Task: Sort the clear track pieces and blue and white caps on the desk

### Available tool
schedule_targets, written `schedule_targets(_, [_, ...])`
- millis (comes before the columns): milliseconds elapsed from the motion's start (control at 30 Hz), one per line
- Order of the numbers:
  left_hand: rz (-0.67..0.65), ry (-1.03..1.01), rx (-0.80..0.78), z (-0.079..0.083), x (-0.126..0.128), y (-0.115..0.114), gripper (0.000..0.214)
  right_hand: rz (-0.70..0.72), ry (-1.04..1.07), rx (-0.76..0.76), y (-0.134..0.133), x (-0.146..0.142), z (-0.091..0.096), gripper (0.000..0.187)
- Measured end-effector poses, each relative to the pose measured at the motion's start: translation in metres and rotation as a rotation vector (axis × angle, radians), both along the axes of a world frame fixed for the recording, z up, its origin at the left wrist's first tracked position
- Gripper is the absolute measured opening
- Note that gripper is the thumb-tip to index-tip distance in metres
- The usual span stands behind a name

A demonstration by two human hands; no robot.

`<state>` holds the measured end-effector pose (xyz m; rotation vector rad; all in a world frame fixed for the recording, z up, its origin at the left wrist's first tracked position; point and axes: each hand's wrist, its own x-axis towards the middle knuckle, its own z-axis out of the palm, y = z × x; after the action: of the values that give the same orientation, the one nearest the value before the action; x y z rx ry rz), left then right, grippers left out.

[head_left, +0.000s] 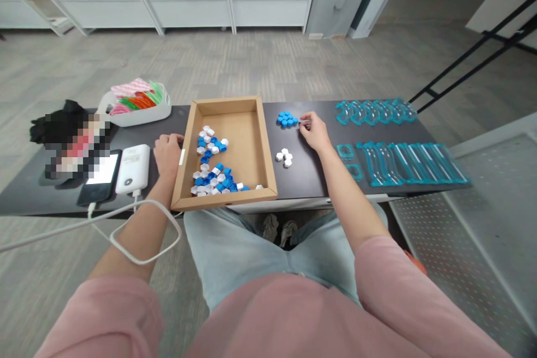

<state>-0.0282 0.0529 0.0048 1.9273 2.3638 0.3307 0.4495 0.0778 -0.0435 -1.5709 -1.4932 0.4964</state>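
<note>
My left hand (166,152) rests on the table against the left wall of a shallow cardboard tray (268,165), fingers loosely bent and slightly apart. Inside the tray lie white hexagonal pieces (206,133) and blue hexagonal pieces (226,180), mixed along its left and near sides. Right of the tray, a tight cluster of blue hexagonal pieces (287,119) sits on the table. At the cluster's right edge, my right hand (314,131) has thumb and fingers pinched together; what is between the fingertips is too small to make out. Nearer me is a small group of white hexagonal pieces (285,157).
Clear teal plastic track pieces (413,163) and curved ones (375,112) lie in rows at the right, beside two small teal squares (345,151). At the left are a white basket (140,117), a phone (98,179) and a white power bank (133,169) with a cable (145,262) looping over my forearm.
</note>
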Motion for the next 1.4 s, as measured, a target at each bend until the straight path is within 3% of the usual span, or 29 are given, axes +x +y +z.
schedule_targets(233, [0.011, -0.006, -0.001, 0.001, 0.000, 0.001, 0.033, 0.022, -0.073, 0.072, -0.005, -0.001, -0.001, 0.021])
schedule_targets(400, [0.008, -0.005, 0.040, -0.003, -0.001, 0.001, 0.033, 0.100, -0.113, 0.145, -0.019, -0.018, 0.018, 0.014])
schedule_targets(533, [0.020, 0.019, 0.064, -0.006, -0.001, 0.001, 0.035, 0.349, -0.181, 0.220, -0.032, -0.065, 0.052, 0.016])
schedule_targets(667, [0.008, 0.023, 0.061, -0.005, 0.000, 0.002, 0.037, 0.726, -0.475, 0.135, -0.025, -0.140, 0.083, 0.022])
schedule_targets(800, [0.017, 0.023, 0.053, 0.000, 0.004, 0.000, 0.037, 0.794, -0.766, -0.043, -0.004, -0.203, 0.092, 0.032])
schedule_targets(933, [0.013, 0.022, 0.065, 0.001, 0.006, -0.002, 0.036, 0.806, -0.813, -0.120, 0.004, -0.224, 0.085, 0.029])
schedule_targets(1067, [0.014, 0.011, 0.070, -0.001, 0.005, -0.001, 0.037, 0.788, -0.601, -0.065, 0.000, -0.207, 0.083, 0.034])
schedule_targets(1167, [0.014, -0.009, 0.073, -0.002, 0.004, 0.000, 0.037, 0.752, -0.340, 0.085, -0.006, -0.169, 0.087, 0.035])
schedule_targets(1267, [0.015, -0.016, 0.070, -0.003, 0.004, 0.001, 0.037, 0.574, -0.170, 0.159, -0.021, -0.117, 0.084, 0.024])
schedule_targets(1400, [0.010, -0.019, 0.076, -0.005, 0.002, 0.002, 0.040, 0.347, -0.040, 0.092, -0.053, -0.054, 0.060, 0.015])
